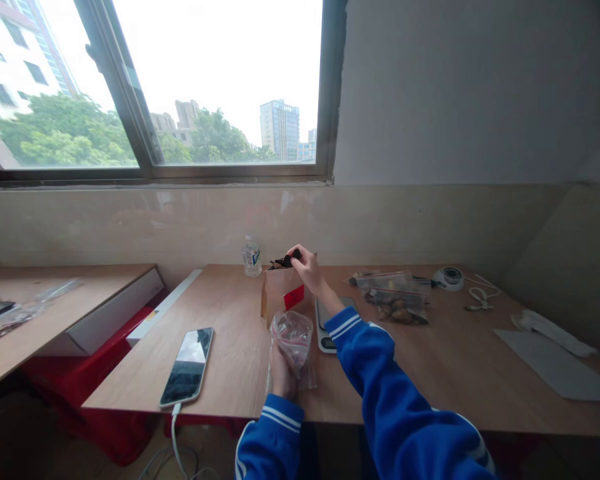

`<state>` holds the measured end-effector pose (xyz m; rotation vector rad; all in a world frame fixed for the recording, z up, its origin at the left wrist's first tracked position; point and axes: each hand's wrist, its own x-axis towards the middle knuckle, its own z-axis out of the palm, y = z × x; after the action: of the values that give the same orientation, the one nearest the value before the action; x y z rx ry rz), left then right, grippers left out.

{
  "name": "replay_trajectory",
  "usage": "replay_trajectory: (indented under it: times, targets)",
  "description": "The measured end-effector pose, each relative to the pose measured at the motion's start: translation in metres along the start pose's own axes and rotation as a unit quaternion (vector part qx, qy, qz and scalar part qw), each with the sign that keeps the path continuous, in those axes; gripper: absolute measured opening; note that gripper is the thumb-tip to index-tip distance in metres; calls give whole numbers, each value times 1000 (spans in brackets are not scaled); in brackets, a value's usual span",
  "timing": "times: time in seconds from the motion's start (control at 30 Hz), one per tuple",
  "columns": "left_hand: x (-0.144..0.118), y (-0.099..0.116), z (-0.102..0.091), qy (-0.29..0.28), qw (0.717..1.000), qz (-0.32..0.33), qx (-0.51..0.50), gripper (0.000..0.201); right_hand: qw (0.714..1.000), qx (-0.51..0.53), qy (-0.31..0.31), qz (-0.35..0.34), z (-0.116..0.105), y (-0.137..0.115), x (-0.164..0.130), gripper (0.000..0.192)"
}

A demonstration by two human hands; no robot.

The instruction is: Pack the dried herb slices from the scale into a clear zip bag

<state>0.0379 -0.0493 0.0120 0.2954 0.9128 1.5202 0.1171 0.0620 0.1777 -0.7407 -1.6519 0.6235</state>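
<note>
Fingers of right hand pinch dark pieces above paper bag.

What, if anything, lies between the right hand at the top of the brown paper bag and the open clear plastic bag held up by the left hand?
Nothing visible does. The right hand is at the top of the brown paper bag, pinching something dark. The clear plastic bag, held by the left hand, sits just in front of it, mouth open, with only bare table around.

The surface is showing matt, smooth wood-grain laminate. A thin clear plastic bag is crinkling glossily, and the box behind it is looking like dull brown cardboard. The phone is gleaming with a glossy glass screen. The sleeves are looking like soft blue cloth.
</note>
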Motion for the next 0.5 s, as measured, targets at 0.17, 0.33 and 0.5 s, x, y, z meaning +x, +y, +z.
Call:
replay_trajectory:
  times: [0.17,0.33,0.5]
  targets:
    - [-2,1,1,-2,1000,-4,-2,47,995,-90,-42,-27,-1,3,3,19]
    - [-6,2,1,-25,999,-3,-24,52,983,-163,32,-83,-6,-15,-11,24]
    - [-9,3,3,-40,997,-15,-61,49,996,-71,-36,35,-19,-36,-61,20]
